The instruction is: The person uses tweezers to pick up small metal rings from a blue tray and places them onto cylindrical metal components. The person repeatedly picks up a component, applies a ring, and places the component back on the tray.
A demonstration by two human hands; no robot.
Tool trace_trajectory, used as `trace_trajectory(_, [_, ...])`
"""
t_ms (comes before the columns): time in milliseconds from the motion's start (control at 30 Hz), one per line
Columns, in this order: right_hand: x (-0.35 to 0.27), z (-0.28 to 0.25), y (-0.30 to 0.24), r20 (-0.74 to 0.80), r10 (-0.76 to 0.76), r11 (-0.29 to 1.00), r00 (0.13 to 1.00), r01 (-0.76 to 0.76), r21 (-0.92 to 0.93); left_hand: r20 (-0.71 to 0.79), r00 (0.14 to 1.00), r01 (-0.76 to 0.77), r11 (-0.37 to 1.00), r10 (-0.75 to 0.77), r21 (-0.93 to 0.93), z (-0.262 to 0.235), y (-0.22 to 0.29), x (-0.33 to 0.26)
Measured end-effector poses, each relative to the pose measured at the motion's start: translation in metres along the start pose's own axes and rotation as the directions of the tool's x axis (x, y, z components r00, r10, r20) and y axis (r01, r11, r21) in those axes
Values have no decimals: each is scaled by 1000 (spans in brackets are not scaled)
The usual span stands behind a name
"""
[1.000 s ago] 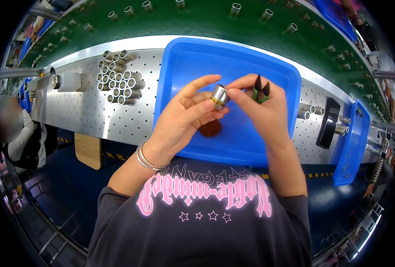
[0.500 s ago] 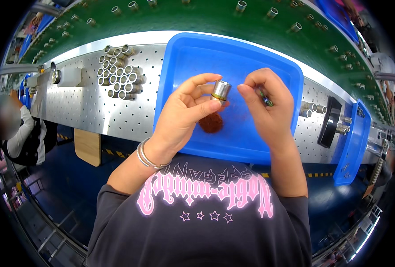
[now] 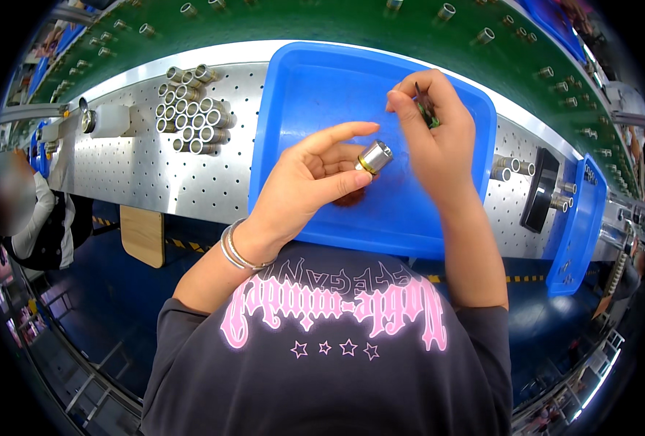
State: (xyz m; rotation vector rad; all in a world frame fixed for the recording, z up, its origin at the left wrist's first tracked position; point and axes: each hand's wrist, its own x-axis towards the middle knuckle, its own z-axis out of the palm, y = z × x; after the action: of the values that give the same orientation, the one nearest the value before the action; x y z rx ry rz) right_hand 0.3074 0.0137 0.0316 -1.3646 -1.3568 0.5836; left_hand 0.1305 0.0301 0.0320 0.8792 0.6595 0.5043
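Observation:
Between the thumb and fingers of my left hand point(image 3: 304, 178) is a short shiny metal sleeve point(image 3: 375, 157) with a yellowish band near its lower end. It leans with its open end up and to the right. My right hand point(image 3: 442, 138), higher and to the right, is closed around a small dark tool with green parts point(image 3: 425, 109), whose kind I cannot make out. The two hands are apart. Both are above a blue plastic tray point(image 3: 268, 131). A reddish-brown clump point(image 3: 350, 198) lies in the tray, partly hidden by my left hand.
Several metal sleeves point(image 3: 191, 112) stand grouped on the perforated metal bench point(image 3: 133, 174) at left. More sleeves point(image 3: 506, 168) lie right of the tray, by a black holder point(image 3: 539, 190) and another blue tray point(image 3: 577, 240). A green conveyor point(image 3: 300, 22) carrying sleeves runs behind. Someone sits at far left.
The sleeve in my left hand has tipped over to the right, and the index finger has come off its top. My right hand has moved up, away from it.

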Motion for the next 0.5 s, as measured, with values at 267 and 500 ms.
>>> trace_trajectory(267, [2,-22,5,4,342,833,940,-305,463,-35,998,-60,995,57,-82,-1,-3,1])
trace_trajectory(500, [0,-36,-11,-21,200,750,980,-139,647,-60,997,-60,995,56,-74,-3,-3,1])
